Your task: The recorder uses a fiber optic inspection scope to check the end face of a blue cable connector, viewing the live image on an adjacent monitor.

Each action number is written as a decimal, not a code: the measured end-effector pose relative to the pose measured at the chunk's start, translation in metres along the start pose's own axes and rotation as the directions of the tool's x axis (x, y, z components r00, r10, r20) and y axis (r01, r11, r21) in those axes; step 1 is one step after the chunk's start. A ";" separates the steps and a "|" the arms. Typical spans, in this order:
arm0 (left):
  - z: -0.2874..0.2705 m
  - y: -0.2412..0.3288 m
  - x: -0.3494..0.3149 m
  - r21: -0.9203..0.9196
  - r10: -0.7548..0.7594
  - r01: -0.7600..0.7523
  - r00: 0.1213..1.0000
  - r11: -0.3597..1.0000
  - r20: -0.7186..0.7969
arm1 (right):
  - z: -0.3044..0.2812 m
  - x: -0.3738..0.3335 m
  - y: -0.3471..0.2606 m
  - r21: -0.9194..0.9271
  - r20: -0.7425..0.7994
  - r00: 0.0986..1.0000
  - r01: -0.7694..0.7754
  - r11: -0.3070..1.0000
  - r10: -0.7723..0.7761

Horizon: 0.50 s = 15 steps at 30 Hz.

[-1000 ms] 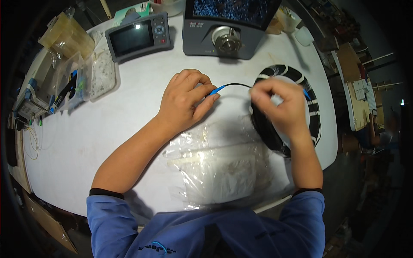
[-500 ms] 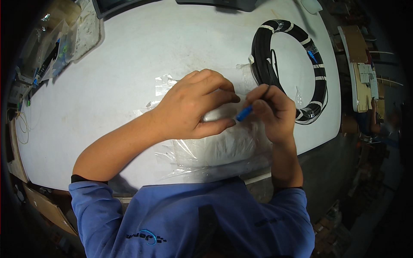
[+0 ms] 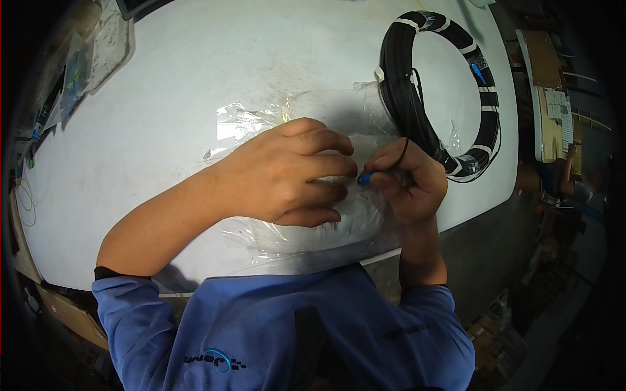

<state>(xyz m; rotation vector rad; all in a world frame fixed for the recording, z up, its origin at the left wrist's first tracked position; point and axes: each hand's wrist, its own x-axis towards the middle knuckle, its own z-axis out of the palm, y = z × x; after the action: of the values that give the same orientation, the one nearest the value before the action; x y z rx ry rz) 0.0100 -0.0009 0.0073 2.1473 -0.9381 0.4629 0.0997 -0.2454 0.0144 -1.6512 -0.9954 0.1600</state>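
Note:
My right hand [image 3: 415, 184] pinches a blue cable connector [image 3: 366, 177] between thumb and fingers. From it a thin black cable [image 3: 404, 155] runs up toward the large black cable coil [image 3: 399, 72] at the right, which is bound with white ties. Facing it, my left hand [image 3: 290, 174] lies palm down with bent fingers apart, over a white bundle in clear plastic [image 3: 326, 238]. Its fingertips are close to the connector's tip; whether they touch it I cannot tell. The palm side of my left hand is hidden.
A second blue connector [image 3: 478, 73] sits on the coil's right side. Clear plastic bags [image 3: 68, 68] with small parts lie at the far left of the white table [image 3: 195, 58]. A dark tray edge [image 3: 135, 6] shows at the top. Cardboard [image 3: 541, 62] stands beyond the right edge.
My left hand has moved down over the bundle, its fingers spread across it. The blue connector has turned flatter, close by the left fingertips. The whole view has shifted slightly.

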 end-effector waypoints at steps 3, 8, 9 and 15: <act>-0.002 0.000 -0.001 -0.003 0.035 -0.035 0.999 0.999 0.005 | 0.001 0.002 0.002 -0.010 0.007 1.000 0.005 1.000 -0.005; 0.002 0.000 -0.002 0.014 0.100 -0.099 0.993 0.995 -0.069 | 0.005 0.003 0.001 -0.061 0.013 0.998 0.054 0.997 -0.053; 0.002 0.000 -0.003 0.013 0.100 -0.099 0.993 0.995 -0.069 | 0.004 0.004 0.001 -0.061 0.013 0.999 0.053 0.997 -0.052; 0.004 -0.001 -0.007 0.034 0.116 -0.113 0.989 0.993 -0.097 | 0.002 0.003 -0.001 -0.074 0.031 0.999 0.040 0.996 -0.038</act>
<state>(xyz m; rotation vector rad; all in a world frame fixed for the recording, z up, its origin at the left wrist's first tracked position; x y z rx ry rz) 0.0067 -0.0004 -0.0001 2.0825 -1.0077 0.6364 0.0992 -0.2419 0.0158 -1.7001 -1.0666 0.1231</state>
